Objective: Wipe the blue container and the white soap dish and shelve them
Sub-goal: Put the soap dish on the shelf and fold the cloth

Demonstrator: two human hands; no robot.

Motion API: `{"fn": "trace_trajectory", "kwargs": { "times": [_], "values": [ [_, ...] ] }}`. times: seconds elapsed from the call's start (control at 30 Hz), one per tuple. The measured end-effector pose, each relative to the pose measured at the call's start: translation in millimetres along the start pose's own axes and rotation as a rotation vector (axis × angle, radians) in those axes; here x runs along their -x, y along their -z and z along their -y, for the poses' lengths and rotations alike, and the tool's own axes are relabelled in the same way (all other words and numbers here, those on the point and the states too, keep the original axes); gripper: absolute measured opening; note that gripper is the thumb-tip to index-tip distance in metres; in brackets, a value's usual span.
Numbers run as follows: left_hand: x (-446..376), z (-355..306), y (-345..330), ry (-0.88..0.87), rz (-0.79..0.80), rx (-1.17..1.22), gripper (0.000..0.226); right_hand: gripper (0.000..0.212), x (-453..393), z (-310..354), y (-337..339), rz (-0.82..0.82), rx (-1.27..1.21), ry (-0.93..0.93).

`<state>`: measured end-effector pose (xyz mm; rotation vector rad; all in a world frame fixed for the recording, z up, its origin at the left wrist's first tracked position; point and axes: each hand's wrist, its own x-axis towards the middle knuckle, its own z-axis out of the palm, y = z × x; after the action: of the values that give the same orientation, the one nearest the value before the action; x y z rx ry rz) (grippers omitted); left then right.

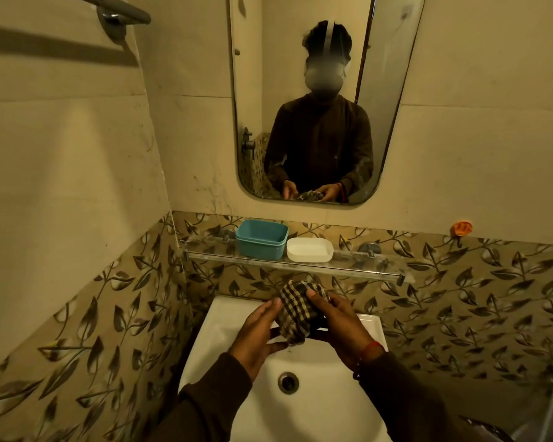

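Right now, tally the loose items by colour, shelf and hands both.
Blue: 1, the blue container on the glass shelf
White: 1, the white soap dish beside it
Checked: 1, the cloth gripped by the right hand
Total: 3

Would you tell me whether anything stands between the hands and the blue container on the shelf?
Nothing visible does. The right hand grips the checked cloth over the sink, the left hand touching it. The blue container stands on the glass shelf above, open in front; the white soap dish sits beside it.
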<state>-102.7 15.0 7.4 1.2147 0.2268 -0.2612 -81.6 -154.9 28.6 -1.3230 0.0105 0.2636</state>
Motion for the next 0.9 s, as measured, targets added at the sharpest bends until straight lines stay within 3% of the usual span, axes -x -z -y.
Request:
{"fn": "trace_trajectory", "kwargs": {
  "times": [0.2,0.5,0.9],
  "values": [
    [0,5,12,0.051,0.027,0.19,0.05,0.039,-7,-15,-27,0.046,0.161,-0.011],
    [-13,9,56,-0.01,-0.205,0.23,0.058,0.033,-28,-35,-48,0.071,0.28,-0.053],
    [-52,-42,88,-0.11,-0.365,0.33,0.021,0.028,-57,-47,-47,0.02,0.263,-0.16]
  ]
}}
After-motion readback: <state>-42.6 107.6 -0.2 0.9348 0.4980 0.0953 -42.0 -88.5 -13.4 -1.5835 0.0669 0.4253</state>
